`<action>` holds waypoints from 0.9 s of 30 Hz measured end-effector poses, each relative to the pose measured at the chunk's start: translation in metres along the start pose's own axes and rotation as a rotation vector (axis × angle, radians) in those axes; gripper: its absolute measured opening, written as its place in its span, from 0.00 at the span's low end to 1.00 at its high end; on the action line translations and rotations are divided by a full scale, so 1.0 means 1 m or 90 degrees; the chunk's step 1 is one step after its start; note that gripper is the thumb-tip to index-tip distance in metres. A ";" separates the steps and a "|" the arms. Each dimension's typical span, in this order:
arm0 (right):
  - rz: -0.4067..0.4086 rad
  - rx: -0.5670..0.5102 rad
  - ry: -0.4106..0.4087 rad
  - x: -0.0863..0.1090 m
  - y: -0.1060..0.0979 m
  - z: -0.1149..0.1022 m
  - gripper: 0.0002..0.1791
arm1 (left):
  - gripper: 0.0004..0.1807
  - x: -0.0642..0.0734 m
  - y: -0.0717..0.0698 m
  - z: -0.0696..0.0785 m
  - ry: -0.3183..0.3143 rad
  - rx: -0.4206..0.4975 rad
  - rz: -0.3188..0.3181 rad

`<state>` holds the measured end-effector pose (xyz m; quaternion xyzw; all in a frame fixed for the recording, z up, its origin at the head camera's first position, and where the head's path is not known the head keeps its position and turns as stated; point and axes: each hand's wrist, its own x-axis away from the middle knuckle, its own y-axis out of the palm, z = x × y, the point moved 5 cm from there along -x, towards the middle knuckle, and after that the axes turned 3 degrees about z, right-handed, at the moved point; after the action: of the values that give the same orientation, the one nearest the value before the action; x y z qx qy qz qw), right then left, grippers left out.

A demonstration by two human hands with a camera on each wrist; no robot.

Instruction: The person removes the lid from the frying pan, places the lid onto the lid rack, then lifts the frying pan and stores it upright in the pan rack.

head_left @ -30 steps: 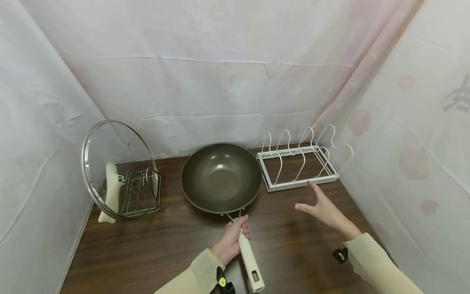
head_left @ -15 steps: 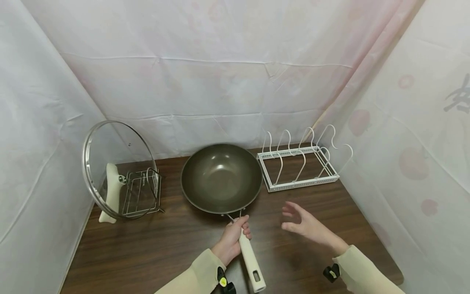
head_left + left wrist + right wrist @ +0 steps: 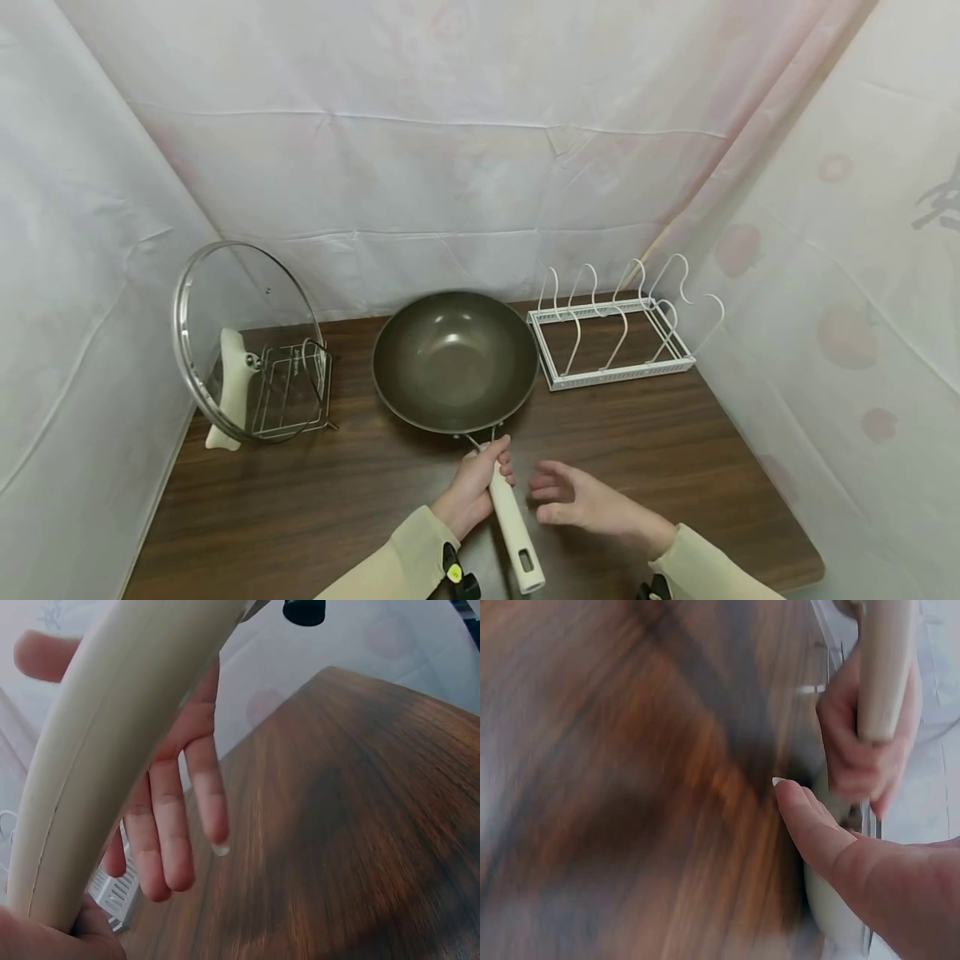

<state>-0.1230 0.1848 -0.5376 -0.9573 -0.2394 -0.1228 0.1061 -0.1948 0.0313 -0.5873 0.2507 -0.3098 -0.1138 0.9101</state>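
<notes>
A dark wok point(image 3: 453, 362) sits near the middle of the wooden table, its long cream handle point(image 3: 516, 533) slanting toward the front edge. My left hand point(image 3: 472, 487) grips that handle close to the pan; in the left wrist view the handle point(image 3: 112, 750) fills much of the picture. Just right of the handle, my right hand point(image 3: 588, 504) hovers with its fingers loosely bent, touching nothing. The right wrist view shows the left hand point(image 3: 862, 742) around the handle, with my right hand point(image 3: 855, 862) apart from it.
At the left, a glass lid point(image 3: 180, 333) with a steel rim and cream knob point(image 3: 235, 383) stands upright in a wire rack point(image 3: 281, 392). A white rack point(image 3: 622, 377) with curved dividers lies right of the wok. Fabric walls point(image 3: 450, 167) enclose the table point(image 3: 675, 467).
My right hand has moved left and toward the front, from beside the white rack to near the wok's handle. The left hand and the wok stay in place.
</notes>
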 end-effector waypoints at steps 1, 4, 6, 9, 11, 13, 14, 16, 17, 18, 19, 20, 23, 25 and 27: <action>-0.009 -0.005 0.001 0.000 0.004 0.000 0.52 | 0.15 0.000 0.000 0.000 -0.001 -0.004 0.001; -0.035 -0.030 -0.001 0.000 0.016 -0.001 0.51 | 0.13 0.001 -0.002 0.000 -0.005 -0.014 0.005; -0.050 -0.045 -0.002 -0.001 0.024 -0.001 0.49 | 0.13 0.001 -0.003 0.000 -0.007 -0.017 0.007; -0.070 -0.070 0.009 -0.002 0.032 -0.001 0.48 | 0.12 0.002 -0.004 0.001 -0.011 -0.020 0.007; -0.078 -0.094 0.019 -0.002 0.037 -0.001 0.46 | 0.12 0.003 -0.005 0.002 -0.014 -0.017 0.002; -0.082 -0.126 0.028 -0.003 0.040 -0.001 0.43 | 0.12 0.004 -0.006 0.003 -0.016 -0.017 -0.003; -0.081 -0.144 0.032 -0.003 0.042 -0.002 0.42 | 0.12 0.004 -0.006 0.003 -0.016 -0.015 -0.006; -0.079 -0.184 0.040 -0.003 0.045 -0.003 0.39 | 0.11 0.004 -0.008 0.004 -0.013 -0.008 -0.009; -0.079 -0.201 0.044 -0.003 0.046 -0.003 0.38 | 0.11 0.003 -0.008 0.004 -0.010 -0.005 -0.011; -0.078 -0.218 0.046 -0.003 0.047 -0.004 0.37 | 0.11 0.003 -0.009 0.004 -0.008 -0.001 -0.012; -0.077 -0.233 0.048 -0.003 0.048 -0.005 0.36 | 0.11 0.003 -0.010 0.005 -0.004 0.002 -0.013; -0.078 -0.245 0.049 -0.003 0.049 -0.006 0.35 | 0.10 0.003 -0.010 0.005 -0.003 0.007 -0.014; -0.080 -0.274 0.054 -0.004 0.052 -0.008 0.31 | 0.09 0.002 -0.011 0.007 0.002 0.007 -0.020; -0.080 -0.289 0.063 -0.005 0.054 -0.009 0.28 | 0.07 0.003 -0.011 0.008 0.001 0.004 -0.028; -0.077 -0.303 0.076 -0.006 0.057 -0.009 0.25 | 0.04 0.003 -0.012 0.009 0.000 -0.004 -0.038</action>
<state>-0.1021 0.1308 -0.5394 -0.9302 -0.2541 -0.2384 -0.1158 -0.1984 0.0163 -0.5858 0.2573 -0.3015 -0.1416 0.9071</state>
